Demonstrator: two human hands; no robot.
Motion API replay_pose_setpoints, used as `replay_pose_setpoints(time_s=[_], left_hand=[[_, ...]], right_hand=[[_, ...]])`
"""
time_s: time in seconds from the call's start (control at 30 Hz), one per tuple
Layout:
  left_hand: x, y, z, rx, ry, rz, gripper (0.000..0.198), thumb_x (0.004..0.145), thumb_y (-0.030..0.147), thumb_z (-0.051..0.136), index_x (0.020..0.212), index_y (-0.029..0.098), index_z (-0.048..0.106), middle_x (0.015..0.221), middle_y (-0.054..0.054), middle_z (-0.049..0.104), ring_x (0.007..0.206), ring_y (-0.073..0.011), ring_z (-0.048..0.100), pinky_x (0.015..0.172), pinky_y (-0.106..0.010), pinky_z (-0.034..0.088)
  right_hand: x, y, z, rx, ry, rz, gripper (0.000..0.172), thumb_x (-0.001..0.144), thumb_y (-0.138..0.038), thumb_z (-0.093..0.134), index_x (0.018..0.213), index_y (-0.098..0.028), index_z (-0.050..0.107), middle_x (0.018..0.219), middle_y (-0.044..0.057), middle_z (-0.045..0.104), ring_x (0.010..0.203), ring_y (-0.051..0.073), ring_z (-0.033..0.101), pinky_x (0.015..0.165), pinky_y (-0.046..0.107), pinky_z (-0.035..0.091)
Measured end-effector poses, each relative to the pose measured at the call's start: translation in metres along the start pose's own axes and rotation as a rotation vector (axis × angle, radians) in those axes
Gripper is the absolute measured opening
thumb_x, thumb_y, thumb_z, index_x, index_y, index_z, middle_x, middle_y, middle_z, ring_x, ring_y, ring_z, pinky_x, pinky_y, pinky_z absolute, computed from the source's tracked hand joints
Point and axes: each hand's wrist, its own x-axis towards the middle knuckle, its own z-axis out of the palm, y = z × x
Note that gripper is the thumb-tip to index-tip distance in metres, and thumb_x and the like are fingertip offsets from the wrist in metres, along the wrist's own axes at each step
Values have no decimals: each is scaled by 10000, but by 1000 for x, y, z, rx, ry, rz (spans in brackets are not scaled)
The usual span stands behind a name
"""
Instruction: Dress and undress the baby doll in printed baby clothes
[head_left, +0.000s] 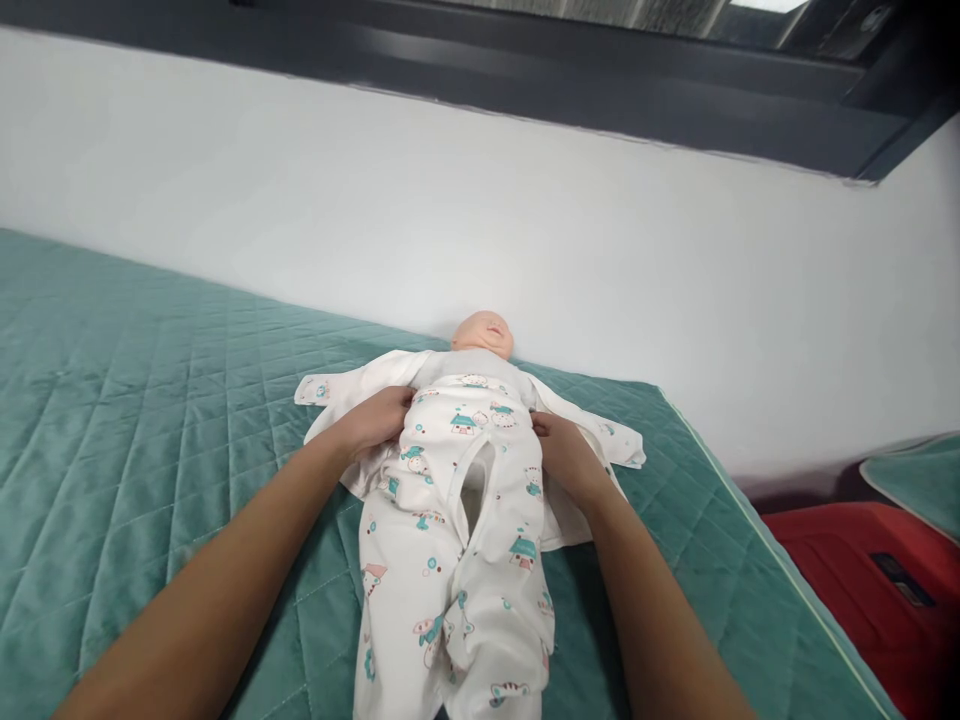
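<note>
A baby doll (484, 334) lies on its back, its head near the wall. White printed baby pants (420, 525), with an open slit at the crotch, cover its legs and reach up over its belly. Under the doll a white baby jacket (360, 385) is spread, sleeves out to both sides. At the left edge of the pants' waist, my left hand (381, 418) is closed on the fabric. My right hand (566, 452) grips the opposite side of the waist with curled fingers. The fingertips of both hands are partly hidden by cloth.
A green quilted cover (187, 400) lies beneath everything, its piped edge running down the right. Behind it rises a white wall (375, 200) with a dark window frame (525, 80). At the lower right stands a red object (847, 570) with green cloth above it.
</note>
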Motion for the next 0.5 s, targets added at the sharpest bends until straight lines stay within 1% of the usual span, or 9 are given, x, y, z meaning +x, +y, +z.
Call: replay_pose_setpoints(time_s=[0.07,0.13,0.2,0.27,0.33,0.4,0.5], left_hand=[[-1,2,-1,26,-90,-20,166,602,181,659,754,158,721,697,-80,726,818,-291,670,673,-317,501],[-3,5,-1,10,-170,-29,222,605,172,660,814,159,731,773,-80,745,854,-291,674,677,-309,509],[-6,8,0,-43,-213,-53,299,606,142,654,893,162,732,861,-79,755,858,-275,678,662,-299,516],[-9,10,2,-98,-203,-101,356,605,108,650,949,162,720,866,-74,753,809,-250,682,633,-289,520],[-11,11,4,-150,-174,-137,354,607,93,655,951,155,709,813,-66,745,765,-226,680,621,-280,524],[-11,10,4,-207,-178,-120,313,617,105,672,925,151,705,805,-65,742,777,-215,681,642,-272,533],[-7,4,3,-270,-207,-44,264,619,135,704,881,154,707,834,-71,748,816,-217,686,678,-273,542]], right_hand=[[-3,-2,-2,42,-42,-23,254,655,-251,563,846,-191,720,776,54,737,782,265,657,661,323,485],[-6,-3,-2,129,-98,-34,300,666,-261,558,908,-199,724,825,53,744,816,271,664,700,342,504],[-8,-4,-1,234,-154,-37,349,672,-268,562,980,-213,718,890,50,748,848,269,670,737,355,518],[-10,-5,1,336,-201,-47,377,675,-255,572,1026,-225,708,951,46,746,880,263,671,780,362,524],[-11,-6,2,410,-232,-63,379,681,-230,578,1039,-230,704,990,42,741,900,255,668,814,363,520],[-11,-7,2,439,-239,-88,367,691,-212,581,1037,-230,701,1005,36,736,899,246,663,818,359,516],[-12,-10,-1,390,-229,-136,330,709,-207,586,1019,-218,701,993,28,729,894,237,649,799,348,508]])
